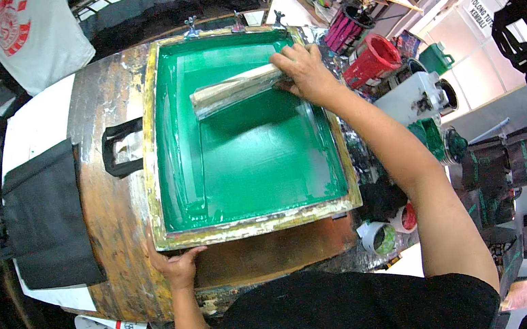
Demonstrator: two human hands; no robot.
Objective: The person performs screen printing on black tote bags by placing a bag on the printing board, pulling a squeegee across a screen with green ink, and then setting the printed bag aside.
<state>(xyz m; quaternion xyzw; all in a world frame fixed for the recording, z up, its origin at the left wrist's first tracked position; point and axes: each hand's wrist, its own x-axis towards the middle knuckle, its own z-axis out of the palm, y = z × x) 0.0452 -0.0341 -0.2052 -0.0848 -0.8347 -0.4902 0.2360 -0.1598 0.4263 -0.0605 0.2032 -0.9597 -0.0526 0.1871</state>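
A screen printing frame (258, 224) with a worn wooden rim lies on the table in front of me, its mesh (262, 158) coated with wet green ink. My right hand (306, 74) grips the right end of a wooden-handled squeegee (234, 89), held slantwise over the upper half of the mesh. A dark green band shows along the squeegee's near side. At the frame's near left corner is my left hand (179, 264), thumb along the front rim and fingers round the left side, partly hidden. A black strap handle (123, 149) sticks out from under the frame's left side.
Black fabric (48, 219) lies on white sheeting at the table's left. Wing-nut clamps (190, 26) stand along the frame's far edge. To the right crowd a red bucket (371, 59), a translucent jug (410, 100) and other ink containers. A white cloth (38, 45) hangs at the far left.
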